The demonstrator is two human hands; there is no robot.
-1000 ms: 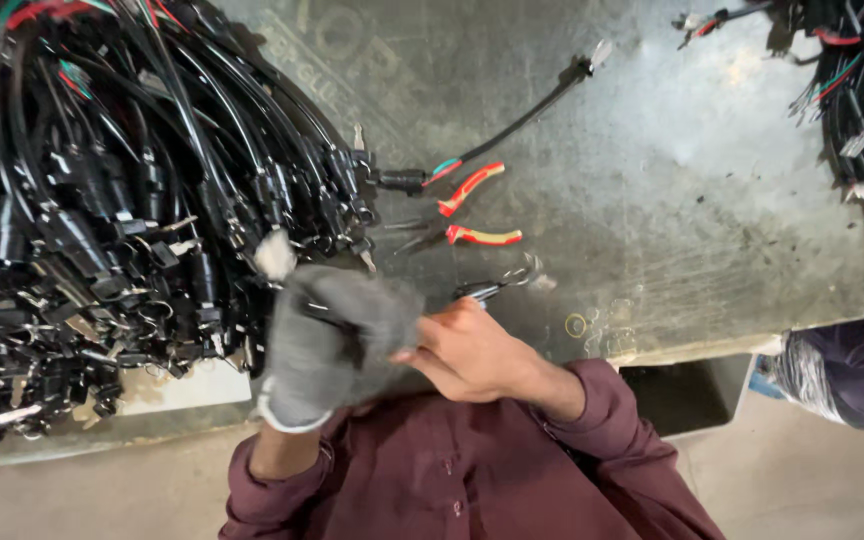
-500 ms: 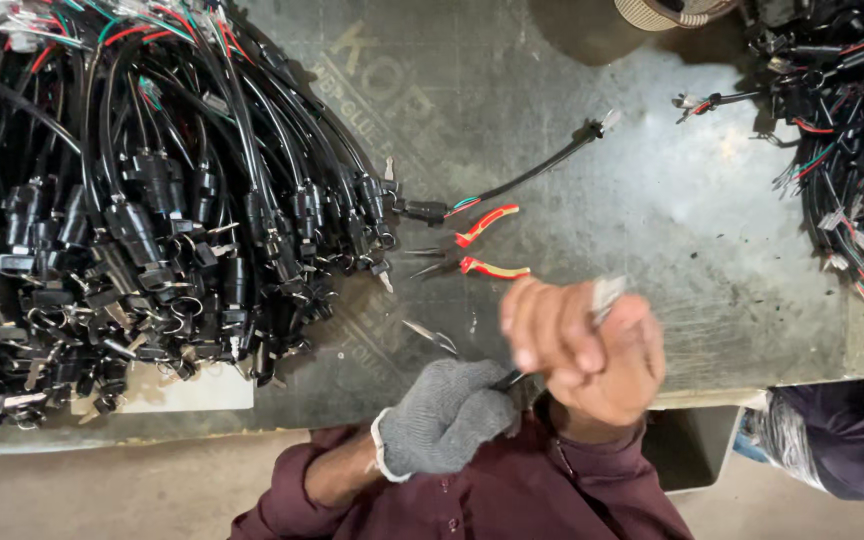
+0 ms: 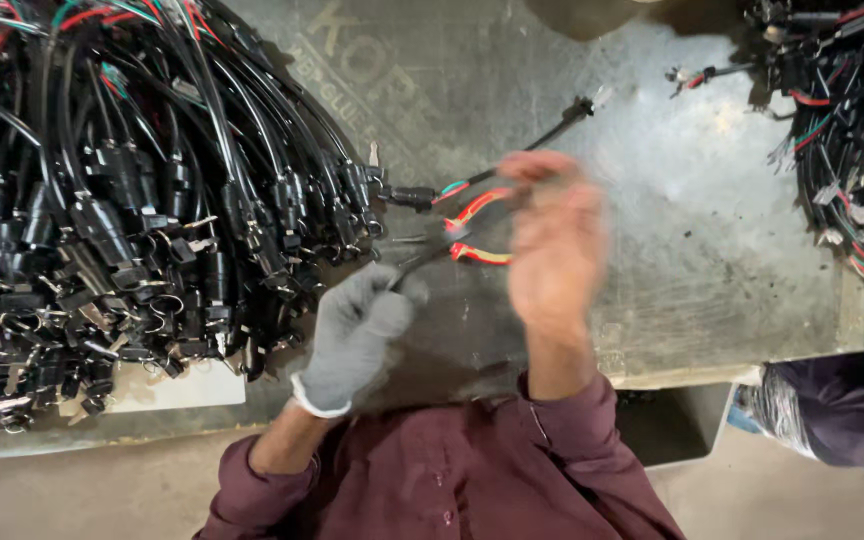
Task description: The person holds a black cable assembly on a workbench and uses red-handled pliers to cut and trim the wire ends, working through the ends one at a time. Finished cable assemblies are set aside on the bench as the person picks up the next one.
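The left hand (image 3: 357, 335), in a grey glove, is down near the counter (image 3: 672, 230) with its grip curled around a thin dark cable (image 3: 420, 268); the glove hides how firmly it pinches. The right hand (image 3: 552, 250), bare, is up over the counter and badly blurred, fingers bunched near the top, and I cannot tell whether its grip has closed on anything. Just beside it, on the counter, lie the pliers (image 3: 477, 225) with red and yellow handles, partly behind the blur. To the left sits a big heap of black cables (image 3: 122, 210), and 1 loose cable (image 3: 542, 140) runs from its edge up towards the right. A second, smaller bundle of wires (image 3: 847, 130) lies at the far right, well apart.

My read on the risk: the bare hand is moving fast right above the pliers, so it could knock them or catch a finger on the tips. The thin cable could also slip from the glove if it is tugged sideways, and it might snag in the heap close by.

Against half a second ago, the right hand has risen from the counter edge to above the pliers, and the gloved hand has come forward from near the chest.
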